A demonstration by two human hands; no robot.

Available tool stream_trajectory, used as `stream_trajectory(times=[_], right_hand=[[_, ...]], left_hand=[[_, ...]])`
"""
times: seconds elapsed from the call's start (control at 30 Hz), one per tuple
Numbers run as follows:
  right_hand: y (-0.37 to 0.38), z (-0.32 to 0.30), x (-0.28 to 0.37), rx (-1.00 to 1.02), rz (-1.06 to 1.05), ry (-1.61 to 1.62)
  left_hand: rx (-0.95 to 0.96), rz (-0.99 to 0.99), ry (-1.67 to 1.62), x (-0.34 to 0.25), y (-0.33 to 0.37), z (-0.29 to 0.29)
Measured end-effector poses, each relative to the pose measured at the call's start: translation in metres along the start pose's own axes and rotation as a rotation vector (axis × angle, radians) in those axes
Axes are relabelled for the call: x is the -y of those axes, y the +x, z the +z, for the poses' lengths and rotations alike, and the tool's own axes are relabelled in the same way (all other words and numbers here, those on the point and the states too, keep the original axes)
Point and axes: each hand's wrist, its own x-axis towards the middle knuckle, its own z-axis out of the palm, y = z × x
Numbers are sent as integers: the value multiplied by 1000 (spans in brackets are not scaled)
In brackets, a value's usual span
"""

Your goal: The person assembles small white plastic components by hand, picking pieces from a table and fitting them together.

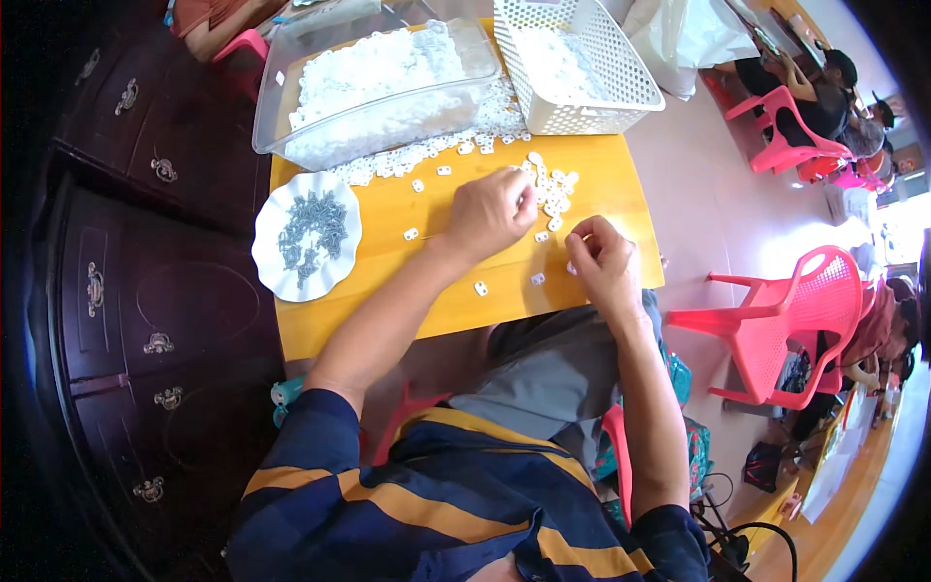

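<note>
My left hand is closed above the middle of the yellow table, fingers curled. Whatever it holds is hidden. Nearer the table's right edge, my right hand has its thumb and fingers pinched together; I cannot make out what is in them. A small white plastic piece with holes shows beside its fingertips. Between and beyond the hands lies a loose pile of similar white pieces. Single pieces, such as a white piece near the front edge, lie spread about. A scalloped white plate at the left holds small grey metal parts.
A clear plastic bin and a perforated white basket, both with white pieces, stand at the table's back. Dark drawers flank the left. To the right are a pink chair, a white sack and seated people.
</note>
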Motion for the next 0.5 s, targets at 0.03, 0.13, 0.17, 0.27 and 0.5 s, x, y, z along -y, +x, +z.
stream_trajectory(times=[0.03, 0.13, 0.17, 0.27, 0.5], right_hand=[[4, -2, 7, 12, -3, -8], [16, 3, 13, 45, -18, 10], [19, 6, 14, 58, -26, 35], [21, 17, 19, 24, -126, 25], [27, 34, 17, 43, -187, -23]], left_hand=[[-120, -38, -159, 1, 3, -9], [-212, -91, -314, 13, 10, -19], [-251, -144, -433, 14, 11, -22], [-253, -213, -544, 18, 12, -22], [-249, -238, -612, 19, 11, -9]])
